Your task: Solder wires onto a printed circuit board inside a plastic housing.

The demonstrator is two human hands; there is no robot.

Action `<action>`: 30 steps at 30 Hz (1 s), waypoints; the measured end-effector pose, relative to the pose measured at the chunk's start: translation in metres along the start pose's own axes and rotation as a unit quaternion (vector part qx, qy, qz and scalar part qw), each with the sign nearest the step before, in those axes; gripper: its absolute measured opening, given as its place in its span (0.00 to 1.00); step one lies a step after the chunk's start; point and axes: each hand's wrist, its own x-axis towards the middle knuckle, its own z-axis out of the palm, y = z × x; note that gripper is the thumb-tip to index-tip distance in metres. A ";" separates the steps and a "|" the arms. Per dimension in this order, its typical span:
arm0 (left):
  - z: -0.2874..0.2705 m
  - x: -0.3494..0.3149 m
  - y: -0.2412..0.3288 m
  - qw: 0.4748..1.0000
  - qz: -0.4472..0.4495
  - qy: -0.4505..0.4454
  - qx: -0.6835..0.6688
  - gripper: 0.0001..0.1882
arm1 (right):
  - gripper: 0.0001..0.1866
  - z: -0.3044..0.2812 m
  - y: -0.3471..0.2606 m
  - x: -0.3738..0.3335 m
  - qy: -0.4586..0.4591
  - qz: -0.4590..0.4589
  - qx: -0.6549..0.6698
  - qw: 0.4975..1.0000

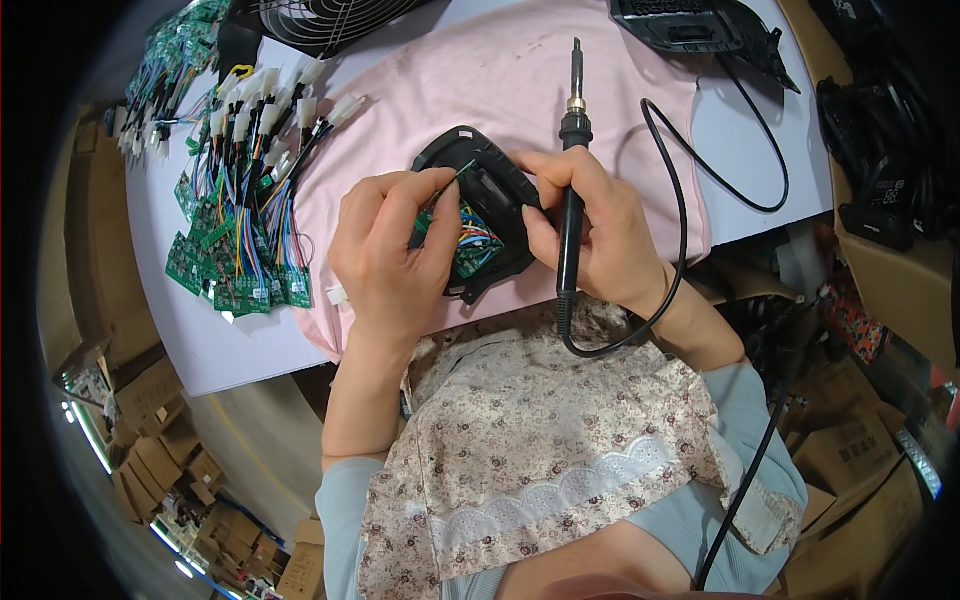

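My left hand (392, 235) pinches a thin green piece (465, 168), seemingly the edge of a small circuit board, over a black plastic housing (515, 190). Inside the housing, a green circuit board (478, 264) with several coloured wires is partly covered by my left fingers. My right hand (600, 225) grips a soldering iron (571, 240) between its fingers, tip pointing away from me and clear of the housing. Thumb and forefinger of that same hand also touch the housing's right edge. The housing rests tilted over a pink cloth (430, 85).
A pile of green boards with wires and white connectors (245, 200) lies on the left of the white table (220, 350). At the back stand a round fan grille (325, 22) and another black housing (690, 28). The iron's black cord (684, 200) loops at right, near a cardboard box (900, 290).
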 end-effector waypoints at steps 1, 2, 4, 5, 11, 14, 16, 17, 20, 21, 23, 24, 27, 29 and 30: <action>0.001 -0.001 0.000 1.000 0.000 -0.001 0.000 0.11 | 0.12 0.000 0.000 0.000 0.000 0.001 0.001 1.000; 0.001 -0.001 0.000 1.000 0.013 0.001 0.003 0.11 | 0.11 0.000 0.001 0.000 0.001 -0.006 -0.001 1.000; 0.003 -0.002 0.000 1.000 0.027 0.003 0.005 0.11 | 0.11 0.000 0.003 0.000 0.002 -0.012 -0.002 1.000; 0.004 -0.003 0.000 0.999 0.037 0.015 -0.006 0.12 | 0.13 0.002 0.006 -0.001 0.008 -0.019 0.006 1.000; 0.006 -0.003 0.003 0.997 0.078 0.027 -0.008 0.13 | 0.14 0.003 0.010 0.000 0.014 -0.040 0.016 0.999; 0.005 -0.003 0.004 0.995 0.095 0.023 0.008 0.13 | 0.14 0.003 0.010 -0.001 0.014 -0.040 0.022 0.999; 0.005 -0.005 0.004 0.995 0.095 0.022 0.015 0.13 | 0.14 0.003 0.011 -0.001 0.011 -0.039 0.025 0.999; 0.005 -0.007 0.004 0.995 0.095 0.015 0.015 0.13 | 0.14 0.003 0.011 -0.001 0.006 -0.042 0.007 0.999; 0.005 -0.009 0.008 0.994 0.103 -0.014 0.013 0.14 | 0.14 0.003 0.013 -0.002 0.004 -0.043 0.008 0.999; 0.004 -0.010 0.010 0.993 0.112 -0.037 0.012 0.15 | 0.14 0.004 0.013 -0.003 0.008 -0.041 0.026 0.999; 0.005 -0.014 0.010 0.993 0.102 -0.059 0.003 0.16 | 0.13 0.002 0.011 -0.001 0.005 -0.052 0.025 0.998; 0.006 -0.015 0.007 0.992 0.106 -0.063 -0.004 0.16 | 0.13 0.001 0.009 0.000 0.003 -0.063 0.024 0.998; 0.001 -0.017 0.007 0.992 0.091 -0.085 -0.017 0.17 | 0.13 0.000 0.006 0.001 0.001 -0.076 0.035 0.996; -0.001 -0.016 0.006 0.992 0.073 -0.103 -0.027 0.17 | 0.13 -0.001 0.007 0.000 -0.001 -0.066 0.026 0.998; -0.001 -0.014 0.005 0.989 0.107 -0.098 -0.009 0.18 | 0.13 -0.001 0.007 0.000 -0.002 -0.056 0.018 0.998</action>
